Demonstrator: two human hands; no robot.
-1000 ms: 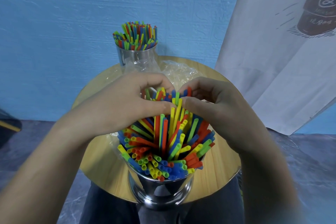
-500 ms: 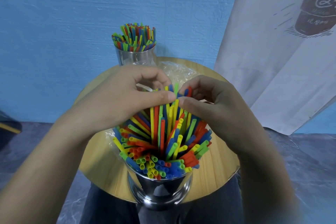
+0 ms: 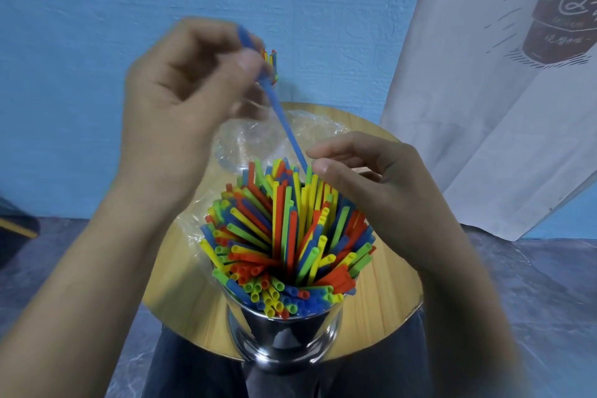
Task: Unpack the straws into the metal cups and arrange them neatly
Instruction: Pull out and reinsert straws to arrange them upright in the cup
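Straws (image 3: 284, 236) in red, yellow, green and blue fill the near metal cup (image 3: 284, 342), which stands at the front edge of the round wooden worktop (image 3: 387, 284), bottom centre of the frame. They fan outward in a loose spray, their open ends at uneven heights, some leaning across one another.

Above them, in the upper middle of the frame, the left hand (image 3: 181, 100) is raised and blurred. Its fingers (image 3: 245, 61) are clamped with the thumb on a single blue straw (image 3: 283, 121), which slants down to the right. The lower end of that straw reaches the far rim of the bundle.

The right hand (image 3: 387, 197) hangs at the right side of the bundle with its fingers (image 3: 326, 147) loosely curled and slightly apart, gripping nothing. Its thumb tip and forefinger tip lie just beside the blue straw's lower end; whether they touch it cannot be told.

Behind the left hand, a few coloured tips of a second bunch of straws (image 3: 270, 63) show; what holds them is hidden. Crumpled clear plastic wrap (image 3: 255, 139) lies on the worktop beyond the near cup. A blue wall (image 3: 97, 10) fills the background, and a white cloth (image 3: 478, 113) with a dark printed drawing hangs at upper right.
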